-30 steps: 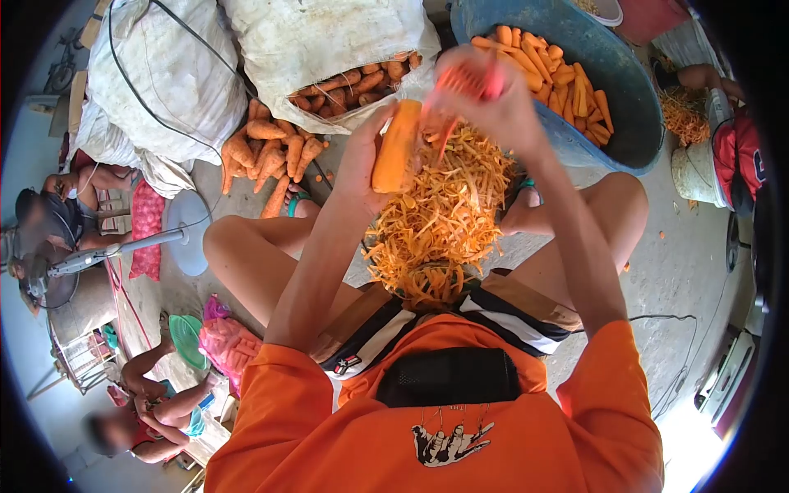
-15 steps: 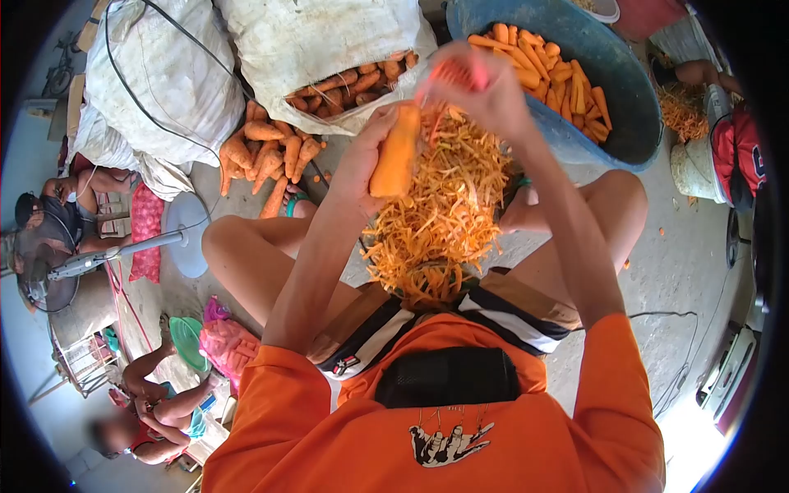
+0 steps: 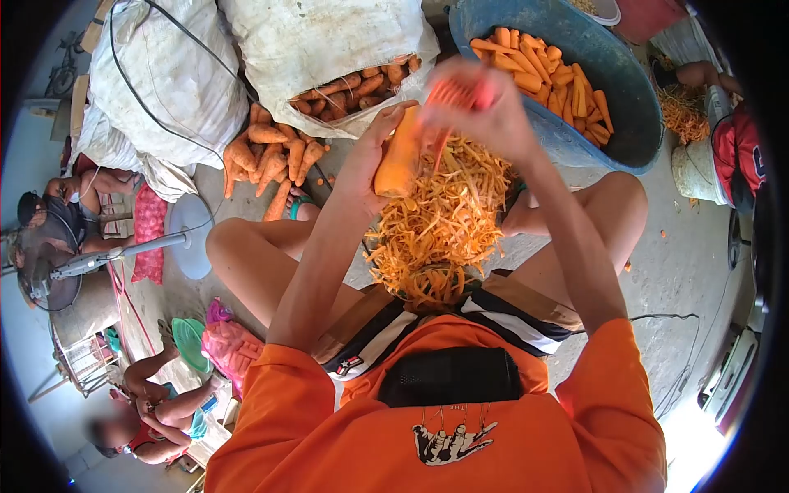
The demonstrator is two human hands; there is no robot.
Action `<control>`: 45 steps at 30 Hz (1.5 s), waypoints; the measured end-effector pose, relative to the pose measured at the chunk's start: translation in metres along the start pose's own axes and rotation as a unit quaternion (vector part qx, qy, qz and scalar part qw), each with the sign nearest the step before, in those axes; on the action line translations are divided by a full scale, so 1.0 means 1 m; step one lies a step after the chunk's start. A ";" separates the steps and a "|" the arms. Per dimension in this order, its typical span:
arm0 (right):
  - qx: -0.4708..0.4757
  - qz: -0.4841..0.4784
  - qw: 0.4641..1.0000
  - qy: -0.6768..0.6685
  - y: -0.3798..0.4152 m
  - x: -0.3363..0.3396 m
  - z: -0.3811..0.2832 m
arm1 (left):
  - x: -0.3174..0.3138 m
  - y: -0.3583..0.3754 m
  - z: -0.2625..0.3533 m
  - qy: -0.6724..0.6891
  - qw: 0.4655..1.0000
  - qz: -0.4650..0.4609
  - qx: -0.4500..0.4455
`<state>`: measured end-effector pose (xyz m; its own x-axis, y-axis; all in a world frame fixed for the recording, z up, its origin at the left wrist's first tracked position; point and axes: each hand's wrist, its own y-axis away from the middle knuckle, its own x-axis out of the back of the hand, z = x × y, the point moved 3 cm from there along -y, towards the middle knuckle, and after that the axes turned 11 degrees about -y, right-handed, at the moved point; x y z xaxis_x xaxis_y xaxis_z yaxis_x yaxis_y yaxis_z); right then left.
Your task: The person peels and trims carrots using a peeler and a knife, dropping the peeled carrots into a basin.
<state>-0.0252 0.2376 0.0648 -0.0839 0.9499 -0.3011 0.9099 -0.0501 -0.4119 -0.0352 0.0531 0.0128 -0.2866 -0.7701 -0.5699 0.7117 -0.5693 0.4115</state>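
My left hand [image 3: 369,161] is wrapped round a thick orange carrot [image 3: 399,160], held tilted above a heap of peelings [image 3: 444,222] between my legs. In my right hand [image 3: 501,115], blurred by motion, is a red peeler [image 3: 460,94], close to the carrot's upper end. Whether its blade touches the carrot cannot be made out. Smooth bright carrots [image 3: 534,66] lie in a blue tub [image 3: 641,99] beyond my right hand. Rougher, darker carrots [image 3: 341,99] show in the opening of a white sack [image 3: 329,33].
Loose carrots [image 3: 267,156] lie on the floor by another white sack [image 3: 164,74]. A fan [image 3: 49,271] stands at the left, near two seated people. A green basin [image 3: 191,343] and pink bag [image 3: 230,345] are lower left. Another person sits at the right by a bucket [image 3: 694,168].
My right hand and the peeler have shifted slightly, still near the carrot's top. The carrot stays in my left hand, with its tilt slightly changed.
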 end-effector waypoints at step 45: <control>0.043 -0.027 0.990 0.132 -0.009 0.025 0.013 | 0.009 0.004 -0.001 -0.006 0.999 -0.022 0.024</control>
<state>-0.0410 0.2572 0.0498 -0.0121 0.9988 -0.0468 0.8685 -0.0127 -0.4955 -0.0345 0.0444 0.0088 -0.3245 -0.7474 -0.5797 0.6665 -0.6156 0.4205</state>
